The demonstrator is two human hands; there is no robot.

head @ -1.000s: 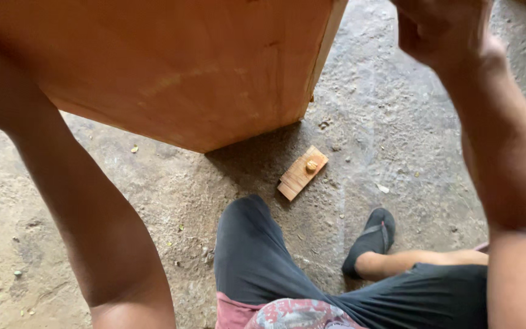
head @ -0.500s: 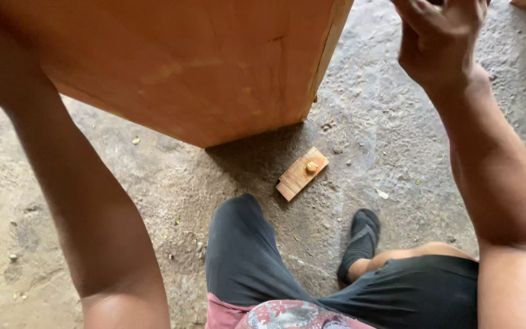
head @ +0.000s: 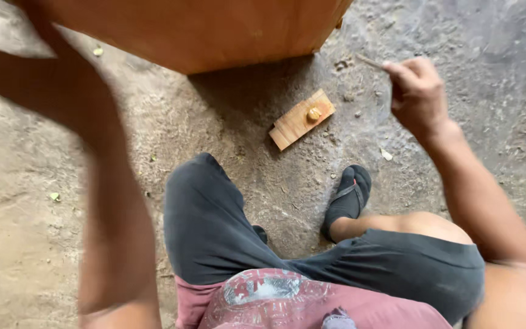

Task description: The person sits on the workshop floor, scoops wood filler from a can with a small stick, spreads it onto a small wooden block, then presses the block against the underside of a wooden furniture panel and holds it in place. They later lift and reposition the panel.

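Left hand (head: 44,73) is blurred against the lower edge of the orange-brown wooden panel (head: 202,30); its grip cannot be told. Small wood block (head: 302,119) lies on the concrete floor (head: 470,36) below the panel. Right hand (head: 418,91) pinches a thin stick (head: 371,61); judged best kept steady, panel braced.

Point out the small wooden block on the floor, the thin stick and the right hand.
small wooden block (head: 293,125): head view, on its bare slatted top face.
thin stick (head: 369,62): head view, on the free end left of the fingers.
right hand (head: 420,94): head view, on the back of the hand.
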